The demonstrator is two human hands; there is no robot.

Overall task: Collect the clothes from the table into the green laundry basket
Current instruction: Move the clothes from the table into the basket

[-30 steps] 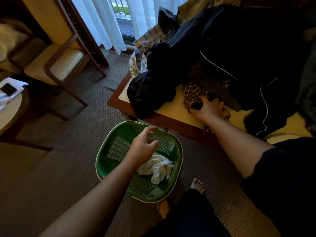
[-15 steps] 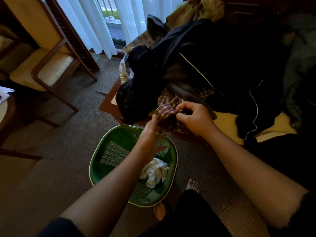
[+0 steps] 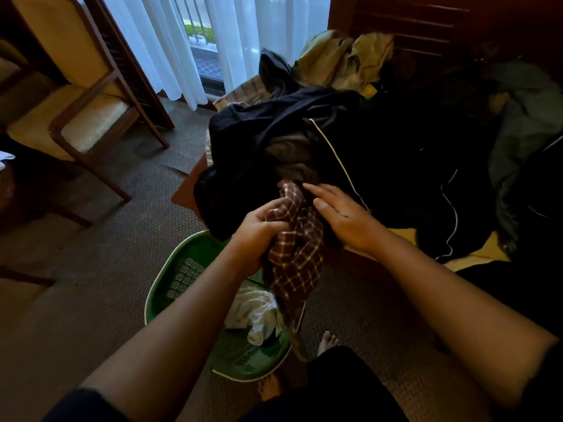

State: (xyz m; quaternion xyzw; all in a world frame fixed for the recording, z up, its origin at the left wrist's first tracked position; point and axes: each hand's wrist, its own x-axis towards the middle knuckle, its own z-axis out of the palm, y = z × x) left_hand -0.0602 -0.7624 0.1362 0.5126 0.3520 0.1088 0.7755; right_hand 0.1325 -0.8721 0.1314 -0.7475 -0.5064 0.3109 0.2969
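basket (image 3: pixel 170 284): green, white rim
plaid cloth (image 3: pixel 297 257): maroon, yellow-white check
bundle (image 3: pixel 259 312): white
jacket (image 3: pixel 380 141): black, thin white piping
curtain (image 3: pixel 243 32): white
chair (image 3: pixel 91 123): yellow cushions, dark brown wood
carpet (image 3: pixel 106 254): brown, fine weave
table (image 3: pixel 186 190): yellow top, red-brown edge

Brown woven carpet (image 3: pixel 91 269) across lower left. Wooden armchair (image 3: pixel 91 123), cream cushions, upper left. White sheer curtains (image 3: pixel 243 41) top centre, daylight behind. Dark louvred wood panel (image 3: pixel 411 25) upper right.
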